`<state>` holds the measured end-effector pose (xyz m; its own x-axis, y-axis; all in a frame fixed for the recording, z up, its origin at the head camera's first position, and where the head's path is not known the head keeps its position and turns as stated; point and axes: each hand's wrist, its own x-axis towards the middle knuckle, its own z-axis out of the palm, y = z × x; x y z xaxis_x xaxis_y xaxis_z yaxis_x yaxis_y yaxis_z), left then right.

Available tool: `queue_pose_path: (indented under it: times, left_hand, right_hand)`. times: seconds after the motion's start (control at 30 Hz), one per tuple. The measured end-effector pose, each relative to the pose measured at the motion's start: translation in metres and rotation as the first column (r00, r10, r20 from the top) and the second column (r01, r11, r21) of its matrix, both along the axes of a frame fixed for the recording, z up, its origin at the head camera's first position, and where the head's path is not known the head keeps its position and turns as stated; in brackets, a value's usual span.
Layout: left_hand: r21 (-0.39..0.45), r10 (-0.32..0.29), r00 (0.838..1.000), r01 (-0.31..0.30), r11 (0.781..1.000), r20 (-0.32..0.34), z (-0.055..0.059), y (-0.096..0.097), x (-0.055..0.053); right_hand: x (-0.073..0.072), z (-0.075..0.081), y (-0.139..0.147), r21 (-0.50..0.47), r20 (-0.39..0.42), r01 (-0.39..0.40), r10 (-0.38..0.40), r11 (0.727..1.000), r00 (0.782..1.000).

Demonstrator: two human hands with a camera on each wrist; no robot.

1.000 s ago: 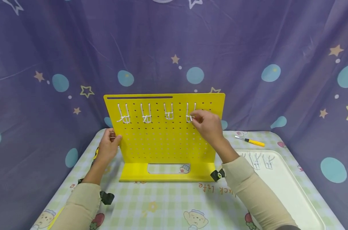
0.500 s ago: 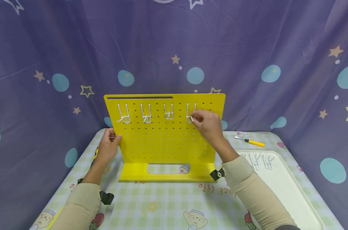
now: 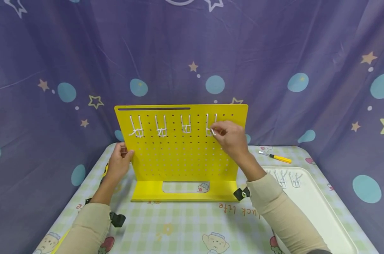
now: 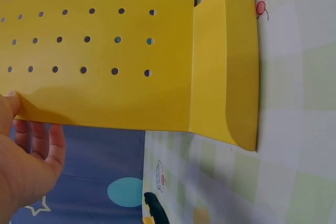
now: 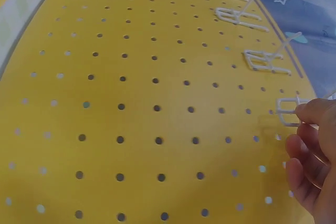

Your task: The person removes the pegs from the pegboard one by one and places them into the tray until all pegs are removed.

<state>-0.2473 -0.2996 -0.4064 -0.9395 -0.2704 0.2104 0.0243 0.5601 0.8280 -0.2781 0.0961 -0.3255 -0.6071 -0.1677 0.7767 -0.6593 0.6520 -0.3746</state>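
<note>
A yellow pegboard (image 3: 179,155) stands upright on its bent base. My left hand (image 3: 120,160) grips the board's left edge; in the left wrist view its thumb lies on the front and the fingers (image 4: 55,140) curl behind. With thumb and fingertips, my right hand (image 3: 231,139) pinches a white wire pegboard hook (image 3: 207,123) at the upper right of the board. The hand covers part of that hook. Three more white hooks hang in a row to its left: a left one (image 3: 136,127), a second one (image 3: 161,126) and a third one (image 3: 186,124).
At the right lies a cream tray (image 3: 319,215) with several white hooks (image 3: 295,180) near its far end. Behind it is a screwdriver (image 3: 282,159) with a yellow handle. A checked cloth (image 3: 147,229) covers the table, and a purple curtain (image 3: 179,42) hangs behind the board.
Almost nothing differs. The right hand has shifted very slightly at the hook's prong; the left hand keeps its grip on the board's edge.
</note>
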Motion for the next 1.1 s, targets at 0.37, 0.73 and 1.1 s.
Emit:
queue_pose_path:
  times: [0.37,0.73,1.1]
  left_hand:
    - [-0.021,-0.031,0.999,0.032,0.999,0.003,-0.002,0.0,-0.001]
    - [-0.024,-0.03,0.999,0.03,0.999,0.014,-0.006,0.0,-0.001]
    - [-0.032,-0.03,1.0,0.03,0.999,-0.005,-0.003,-0.003,0.0]
  right_hand:
    - [0.018,0.005,0.028,-0.046,0.008,-0.012,0.012,0.999,1.0]
    - [0.033,-0.021,0.085,0.055,0.07,0.026,-0.03,0.998,0.997]
    - [0.054,-0.061,0.149,0.175,0.29,0.048,-0.098,0.983,0.952]
